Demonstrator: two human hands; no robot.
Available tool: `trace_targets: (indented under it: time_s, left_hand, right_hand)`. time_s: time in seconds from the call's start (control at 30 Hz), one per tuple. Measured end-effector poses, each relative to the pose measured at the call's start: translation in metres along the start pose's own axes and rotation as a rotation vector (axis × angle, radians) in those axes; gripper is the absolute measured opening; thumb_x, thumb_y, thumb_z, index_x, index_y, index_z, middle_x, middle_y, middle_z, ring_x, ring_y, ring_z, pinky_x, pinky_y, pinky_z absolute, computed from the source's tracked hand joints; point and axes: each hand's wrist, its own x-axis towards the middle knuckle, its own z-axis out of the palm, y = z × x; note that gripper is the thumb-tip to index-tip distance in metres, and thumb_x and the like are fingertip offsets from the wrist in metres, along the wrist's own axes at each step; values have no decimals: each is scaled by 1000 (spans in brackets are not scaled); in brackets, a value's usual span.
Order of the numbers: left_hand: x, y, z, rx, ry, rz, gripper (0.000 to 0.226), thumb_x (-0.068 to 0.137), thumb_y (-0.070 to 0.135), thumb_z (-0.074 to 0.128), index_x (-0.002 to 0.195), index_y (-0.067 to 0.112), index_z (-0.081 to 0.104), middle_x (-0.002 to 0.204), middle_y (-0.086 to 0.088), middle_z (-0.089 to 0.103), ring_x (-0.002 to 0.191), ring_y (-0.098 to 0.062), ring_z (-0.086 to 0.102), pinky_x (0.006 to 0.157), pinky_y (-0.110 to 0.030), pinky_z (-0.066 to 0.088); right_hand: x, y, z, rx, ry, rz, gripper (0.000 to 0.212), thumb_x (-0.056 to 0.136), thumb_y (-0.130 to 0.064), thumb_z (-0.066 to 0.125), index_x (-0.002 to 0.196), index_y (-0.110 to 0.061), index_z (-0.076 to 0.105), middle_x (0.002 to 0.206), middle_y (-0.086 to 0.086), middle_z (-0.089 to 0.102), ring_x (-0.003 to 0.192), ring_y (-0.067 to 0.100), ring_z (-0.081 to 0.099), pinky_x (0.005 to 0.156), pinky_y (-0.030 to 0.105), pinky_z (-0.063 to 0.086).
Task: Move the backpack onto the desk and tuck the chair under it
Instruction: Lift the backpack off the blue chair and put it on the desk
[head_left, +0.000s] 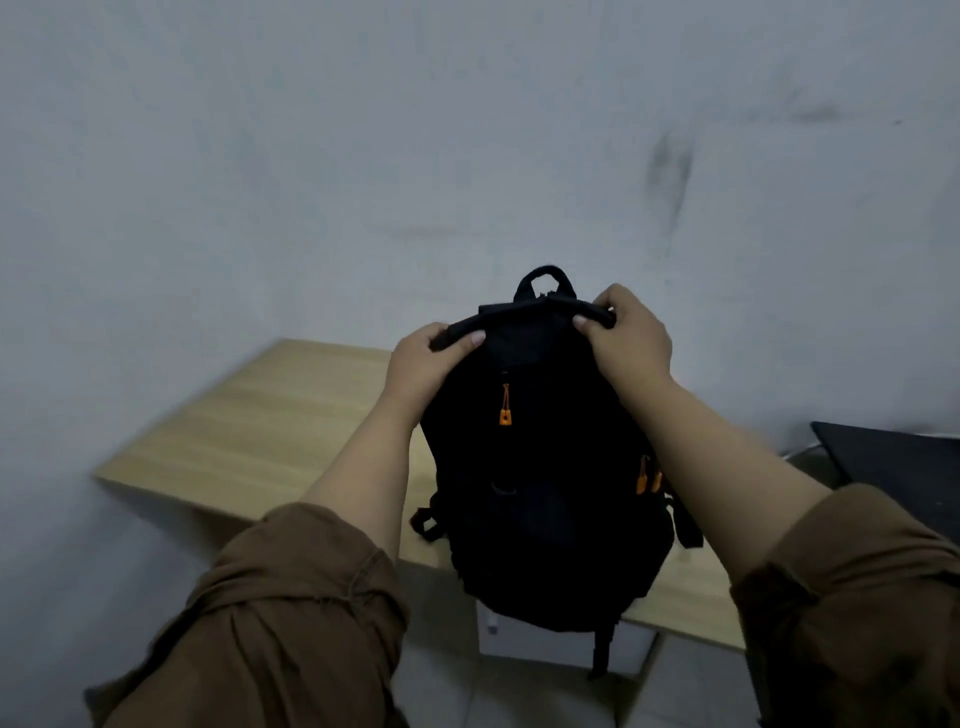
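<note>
Both hands (524, 343) gripping backpack (545, 493) top, over desk (270, 415)

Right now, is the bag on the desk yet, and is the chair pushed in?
Not yet. The left hand and right hand each have a grip on the top of the black backpack, holding it up over the near edge of the wooden desk; its bottom hangs past that edge. Setting it down is left. No chair is clearly in view, so tucking it remains.

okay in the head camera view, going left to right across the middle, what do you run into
Bare end of the wooden desk → left hand gripping the top of the backpack → black backpack → right hand on its other top corner → dark object at the right edge.
</note>
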Motion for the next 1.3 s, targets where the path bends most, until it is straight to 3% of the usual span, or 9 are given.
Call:
trace_targets:
  time_s: [0.1,0.27,0.47,0.53,0.67,0.83,0.97,1.17,1.3]
  left_hand:
    - [19,-33,53,-87,-56,-105,37,71,46,78,101,25,72,99,4,76,97,-16,71,87,-35,57]
    - [39,-79,114,-102,-79,-202,46,74,42,78,115,25,65,105,11,71,96,-8,66,80,-25,52]
    - [68,-114,147,72,121,-261,35,85,35,69,112,14,68,110,-9,73,103,-26,67,85,-36,51]
    - [85,-119,156,100,141,-278,36,84,38,67,112,16,68,110,-8,73,103,-29,67,90,-43,54]
    - [118,-130,178,159,156,-312,33,86,37,64,111,16,67,110,-8,73,102,-30,66,80,-34,49]
    - [168,-148,209,260,115,-369,32,87,36,63,109,13,67,109,-12,71,101,-34,64,73,-30,41]
    - [202,-172,231,339,32,-417,33,85,36,65,108,13,68,109,-14,71,101,-35,65,77,-34,49]
    - [243,-217,253,484,-143,-476,23,82,15,62,96,-2,69,92,-21,69,94,-38,66,66,-32,42]
    - [268,-238,261,489,-148,-515,25,84,21,66,100,2,72,101,-21,72,99,-36,66,70,-29,41]
  right_hand:
    - [35,49,-6,0,-3,88,12,85,-29,59,90,-19,56,80,-4,62,78,20,57,67,31,39]
    - [89,102,-3,30,-16,164,12,85,-30,60,88,-19,56,76,-7,59,74,18,56,62,29,39]
    - [127,137,12,12,-187,185,17,91,-31,55,104,-21,57,94,-3,62,90,21,59,69,31,42]
    - [136,151,17,-70,-217,195,29,91,-35,54,115,-19,53,109,5,61,101,27,58,74,33,42]
    - [140,182,24,-255,-188,312,61,80,-44,64,130,-19,39,127,16,46,117,39,47,91,44,44]
    - [151,221,31,-189,-286,517,83,75,-37,69,143,-24,23,132,17,39,90,33,54,74,36,48]
    - [168,255,48,-138,-305,571,73,77,-20,68,139,-15,30,116,14,58,86,26,52,78,40,53]
    - [195,302,88,-135,-197,656,49,80,-7,67,120,-13,38,92,8,53,76,27,53,69,36,48]
    - [211,327,108,-164,-145,650,40,81,-6,64,113,-13,41,87,8,56,74,28,55,63,31,43]
